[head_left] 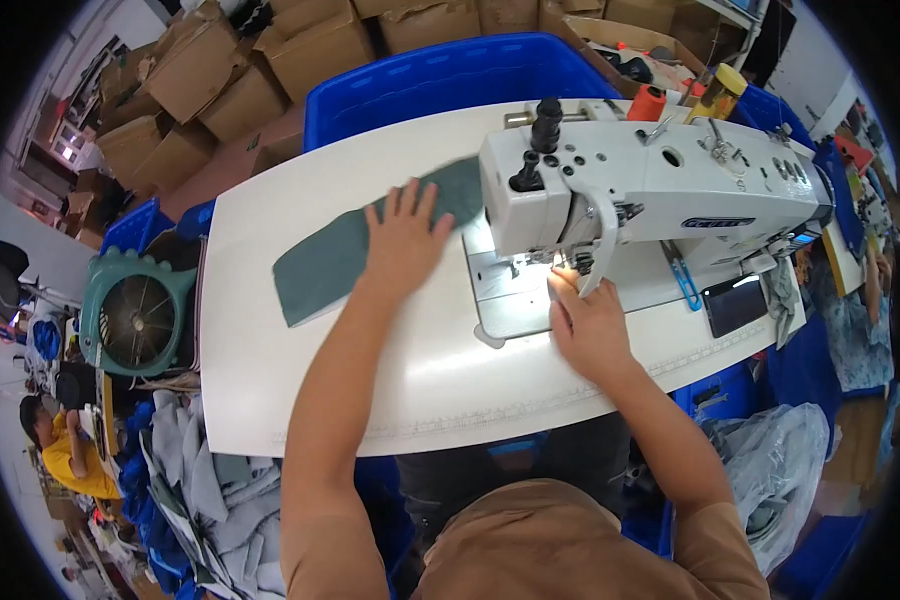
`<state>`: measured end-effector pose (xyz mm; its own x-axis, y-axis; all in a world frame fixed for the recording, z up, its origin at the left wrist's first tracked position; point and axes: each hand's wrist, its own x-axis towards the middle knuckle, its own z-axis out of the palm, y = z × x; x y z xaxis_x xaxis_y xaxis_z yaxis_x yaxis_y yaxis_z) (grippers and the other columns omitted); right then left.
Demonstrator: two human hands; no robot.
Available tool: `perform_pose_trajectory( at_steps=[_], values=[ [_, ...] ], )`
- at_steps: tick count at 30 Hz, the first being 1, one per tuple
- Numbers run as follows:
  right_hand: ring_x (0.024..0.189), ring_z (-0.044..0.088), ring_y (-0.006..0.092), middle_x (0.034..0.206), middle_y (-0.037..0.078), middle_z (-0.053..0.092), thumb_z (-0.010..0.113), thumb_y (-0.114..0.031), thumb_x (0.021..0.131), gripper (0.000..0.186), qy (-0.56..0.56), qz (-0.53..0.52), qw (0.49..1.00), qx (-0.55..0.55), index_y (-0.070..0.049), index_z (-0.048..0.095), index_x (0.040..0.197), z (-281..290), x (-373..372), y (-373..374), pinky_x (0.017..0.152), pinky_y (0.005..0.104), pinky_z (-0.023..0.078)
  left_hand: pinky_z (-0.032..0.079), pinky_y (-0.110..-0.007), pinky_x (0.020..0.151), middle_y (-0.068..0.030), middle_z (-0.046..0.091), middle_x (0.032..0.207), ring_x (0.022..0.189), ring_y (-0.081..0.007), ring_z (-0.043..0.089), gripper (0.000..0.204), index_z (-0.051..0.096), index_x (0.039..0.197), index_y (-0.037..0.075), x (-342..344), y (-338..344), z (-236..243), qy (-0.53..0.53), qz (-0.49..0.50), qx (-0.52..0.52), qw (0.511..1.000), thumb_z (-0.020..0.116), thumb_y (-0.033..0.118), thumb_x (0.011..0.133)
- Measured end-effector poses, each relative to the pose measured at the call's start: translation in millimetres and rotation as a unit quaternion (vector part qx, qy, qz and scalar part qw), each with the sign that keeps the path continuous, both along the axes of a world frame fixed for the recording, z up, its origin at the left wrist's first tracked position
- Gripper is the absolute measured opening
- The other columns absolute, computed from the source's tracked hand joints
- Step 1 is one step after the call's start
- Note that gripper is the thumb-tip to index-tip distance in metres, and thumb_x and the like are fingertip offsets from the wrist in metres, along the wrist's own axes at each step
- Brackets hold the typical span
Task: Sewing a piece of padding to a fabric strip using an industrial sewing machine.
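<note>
A dark green fabric piece lies on the white sewing table, its far right end reaching behind the head of the white sewing machine. My left hand rests flat on this fabric with its fingers spread. Close to the lit needle area, my right hand has thumb and fingers drawn together beside the presser foot. Whatever may be between those fingertips is too small to make out. Below the needle is the shiny metal plate, with no fabric visible on it.
Blue-handled snips and a dark phone lie right of the needle. A red thread cone stands behind the machine. Beyond the table is a blue bin; at left are a green fan and piled grey fabric.
</note>
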<state>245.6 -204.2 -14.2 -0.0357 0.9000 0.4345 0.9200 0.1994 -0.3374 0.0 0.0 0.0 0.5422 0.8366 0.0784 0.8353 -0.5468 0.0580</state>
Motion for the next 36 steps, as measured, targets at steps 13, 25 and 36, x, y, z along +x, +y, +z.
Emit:
perform_pose_trajectory(
  at_steps=[13,25,36],
  values=[
    [0.122,0.063,0.0391,0.117,0.018,0.07,0.066,-0.008,0.095,0.019,-0.005,-0.012,0.999,0.03,0.0,0.068,0.113,8.0,-15.1,-8.2,0.108,0.052,0.048,0.053,-0.048,0.092,-0.015,0.065,0.11,0.106,-0.0363,0.063,0.041,0.073,0.125,0.0,-138.9,-171.6,50.0,-0.015,0.031,-0.048,0.998,0.066,0.034,0.103],
    [0.124,0.059,0.0318,0.141,0.013,0.062,0.073,-0.024,0.094,0.038,0.037,0.25,0.967,-0.032,-0.003,0.069,0.125,23.6,-154.3,-100.0,0.106,0.0454,0.047,0.041,-0.047,0.118,-0.012,0.056,0.158,0.145,-0.0363,0.051,0.045,0.062,0.146,0.005,-116.0,-91.8,25.5,-0.073,-0.121,0.022,0.99,0.062,0.026,0.106],
    [0.083,0.069,0.0341,0.088,0.013,0.071,0.077,-0.003,0.089,0.011,0.164,-0.012,0.983,-0.081,-0.003,0.074,0.1,26.6,-37.7,-147.4,0.077,0.0434,0.056,0.05,-0.043,0.103,-0.0116,0.066,0.129,0.113,-0.0336,0.063,0.038,0.07,0.132,0.005,-161.8,-141.0,32.0,-0.064,0.012,0.032,0.997,0.07,0.027,0.101]
  ],
)
